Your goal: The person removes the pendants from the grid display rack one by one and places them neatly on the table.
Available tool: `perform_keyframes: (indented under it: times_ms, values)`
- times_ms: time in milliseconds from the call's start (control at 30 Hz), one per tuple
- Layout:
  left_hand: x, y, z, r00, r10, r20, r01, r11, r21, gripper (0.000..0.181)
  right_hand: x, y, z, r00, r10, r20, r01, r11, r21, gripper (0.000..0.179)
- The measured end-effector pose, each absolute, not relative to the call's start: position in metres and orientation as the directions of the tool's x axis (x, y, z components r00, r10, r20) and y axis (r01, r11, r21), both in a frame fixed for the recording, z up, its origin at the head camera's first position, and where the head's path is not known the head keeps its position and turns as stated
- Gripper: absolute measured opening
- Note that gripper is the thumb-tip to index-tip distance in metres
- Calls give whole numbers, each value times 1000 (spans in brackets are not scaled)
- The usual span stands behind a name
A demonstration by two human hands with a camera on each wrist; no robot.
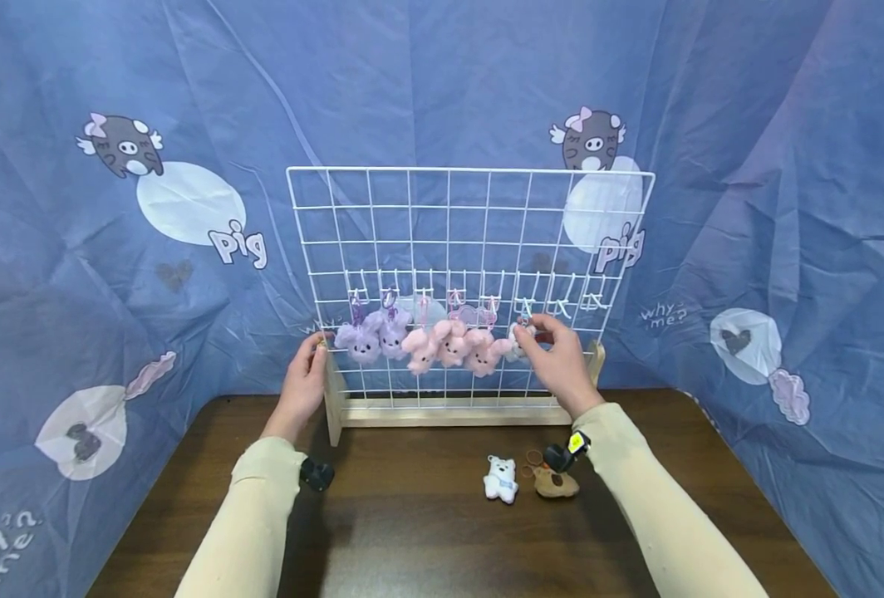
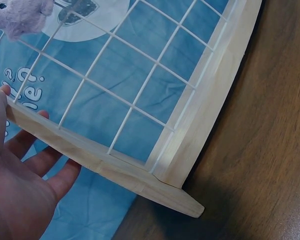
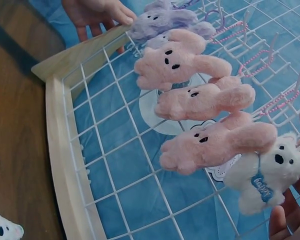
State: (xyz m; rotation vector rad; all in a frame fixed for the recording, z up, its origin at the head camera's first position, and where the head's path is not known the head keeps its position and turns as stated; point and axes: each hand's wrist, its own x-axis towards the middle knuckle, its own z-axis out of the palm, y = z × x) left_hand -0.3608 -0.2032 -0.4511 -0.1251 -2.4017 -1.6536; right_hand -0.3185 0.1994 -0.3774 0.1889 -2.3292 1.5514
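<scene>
Left hand [image 1: 303,386]: mine, thumb and fingers about the edge of the left post of the wooden stand [image 2: 97,167], gripping it.

Right hand [image 1: 559,361]: mine, fingers brought in narrow about a white bear [image 3: 247,172] near its top, holding it.

White bear: one, plush, blue ribbon on the chest; against the wire grid [image 1: 468,169], below the sixth hook from the left, beside the nearest pink toy. Whether its blue loop sits fully on the hook, I cannot tell.

Step in hand, as I judge it: hanging the bear and settling it in line. The next move would call for a check of the loop, then a gentle release, the left hand keeping the stand steady.

Purple toys [image 1: 360,343]: two, hung at the left.

Pink toys [image 1: 453,345]: three, hung between purple and white.

Further hooks [image 1: 591,303]: two, right of the bear.

On the brown table [image 1: 405,531]: a second bear [image 1: 500,480], white, lying flat; a brown toy [image 1: 554,483], near it, partly hidden by my wrist camera [image 1: 559,457].

Behind all: blue cloth [image 1: 449,83], pig print.
</scene>
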Motion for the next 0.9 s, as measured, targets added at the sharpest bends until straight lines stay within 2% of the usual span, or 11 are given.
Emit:
perform_keyframes:
  times_ms: [300, 900]
  values:
    - [-362, -202, -450, -969, -54, 240, 206, 361, 910, 40, -322, 200, -377, -924, 78, 375, -312, 412, -856, 35]
    - [-360, -202, -451, -969, -60, 240, 205, 354, 913, 41, -320, 203, -381, -893, 69, 445, -398, 340, -852, 24]
